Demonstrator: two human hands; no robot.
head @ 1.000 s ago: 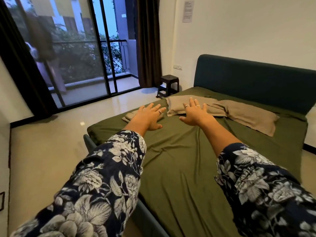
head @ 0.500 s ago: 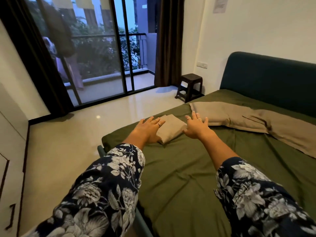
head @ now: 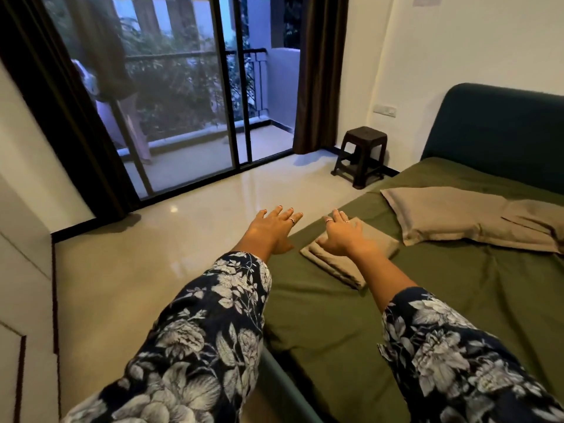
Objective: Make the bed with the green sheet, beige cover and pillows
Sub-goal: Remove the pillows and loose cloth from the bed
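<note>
The green sheet (head: pixel 442 288) lies spread over the mattress. A folded beige cover (head: pixel 341 264) sits on it near the bed's left edge. Two beige pillows lie flat toward the dark green headboard, one pillow (head: pixel 451 215) nearer and a second pillow (head: pixel 537 215) at the frame's right edge. My right hand (head: pixel 341 236) stretches out with straight fingers over the folded cover, and whether it touches the cloth is unclear. My left hand (head: pixel 271 227) reaches forward beside the cover at the bed's left edge, fingers spread, holding nothing.
A dark plastic stool (head: pixel 361 157) stands by the wall at the head of the bed. Glossy floor (head: pixel 183 239) runs left to the sliding glass door (head: pixel 183 102) with dark curtains. Cabinet doors (head: pixel 24 300) line the left side.
The view has swung left and closer to the bed's left edge. Both hands moved from near the pillows to the folded cover, the right now over it, the left beside it.
</note>
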